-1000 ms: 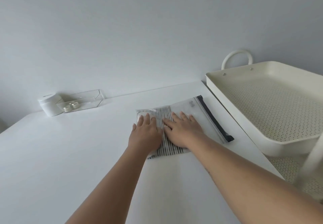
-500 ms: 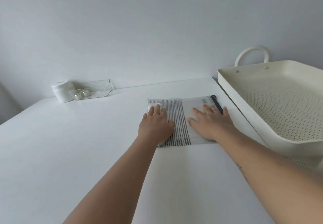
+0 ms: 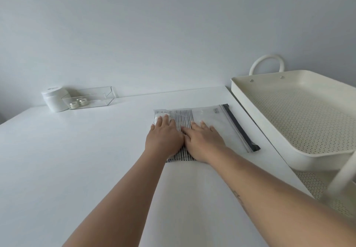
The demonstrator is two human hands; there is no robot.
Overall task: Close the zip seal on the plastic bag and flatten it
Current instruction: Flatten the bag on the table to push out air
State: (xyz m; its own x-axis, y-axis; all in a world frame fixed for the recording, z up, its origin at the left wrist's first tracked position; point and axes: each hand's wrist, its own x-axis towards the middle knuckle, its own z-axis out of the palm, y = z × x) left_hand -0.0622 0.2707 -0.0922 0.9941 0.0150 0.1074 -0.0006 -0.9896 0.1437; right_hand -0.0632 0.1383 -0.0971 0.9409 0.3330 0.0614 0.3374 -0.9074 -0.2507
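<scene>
Head view, left to right: a white cylindrical container (image 3: 54, 99) stands at the far left of the white table (image 3: 77, 160), by the wall. Touching its right side is a clear plastic tray (image 3: 90, 98) with 2 small round items (image 3: 78, 102) inside. Near the middle of the table lies the plastic bag (image 3: 208, 119), flat on the surface, with a striped cloth (image 3: 183, 118) inside its left part. The left hand (image 3: 163, 139) rests palm down on the bag's left end, fingers extended and close together. Just beside it, thumbs touching or nearly so, the right hand (image 3: 204, 140) lies palm down over the edge of the stripes, fingers slightly spread. The bag's dark zip seal (image 3: 239, 128) runs along its right edge, clear of both hands; whether it is fully shut cannot be told. Further right, off the table edge, stands a cream perforated cart tray (image 3: 300, 115) with a loop handle (image 3: 266, 63).
</scene>
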